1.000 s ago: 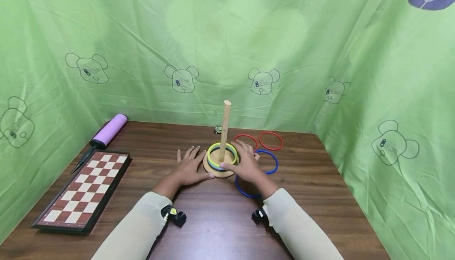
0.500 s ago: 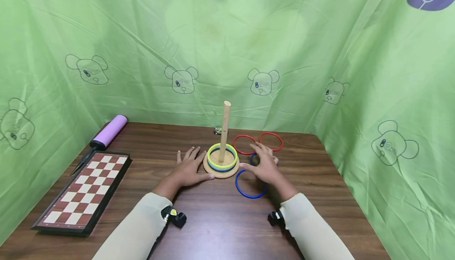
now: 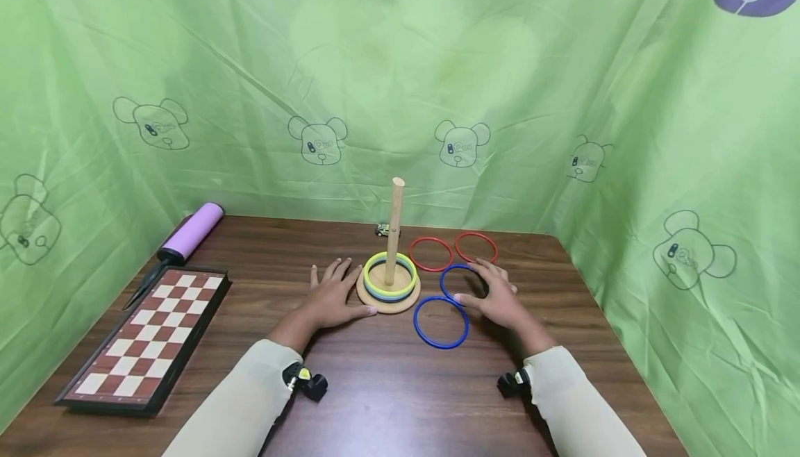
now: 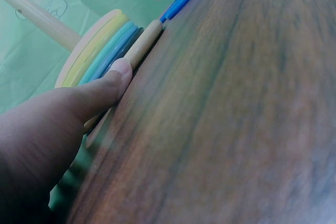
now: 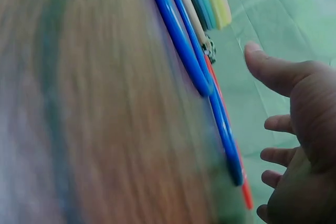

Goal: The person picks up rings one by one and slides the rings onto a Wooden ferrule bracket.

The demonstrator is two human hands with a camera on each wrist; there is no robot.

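Observation:
A wooden ring-toss stand with an upright post (image 3: 395,235) and round base (image 3: 391,308) stands mid-table. Stacked around the post are a yellow ring (image 4: 86,51), a turquoise ring (image 4: 107,51) and a dark blue ring (image 4: 126,40). My left hand (image 3: 328,301) lies beside the base, fingers spread, its thumb resting against the base edge. With nothing in its grasp, my right hand (image 3: 496,297) is held over the right side of the farther blue ring (image 3: 441,282), fingers loosely extended. The nearer blue ring (image 3: 441,347) lies just in front of it.
Two red rings, a left one (image 3: 431,270) and a right one (image 3: 476,233), lie behind the blue ones. A small toy car (image 3: 382,230) sits behind the post. At left are a folding chessboard (image 3: 150,332) and a purple cylinder (image 3: 196,229). Green curtain (image 3: 400,96) surrounds the table.
My right hand has let go of the stacked rings and moved right, away from the stand to above the farther blue ring. My left hand has stayed at the base.

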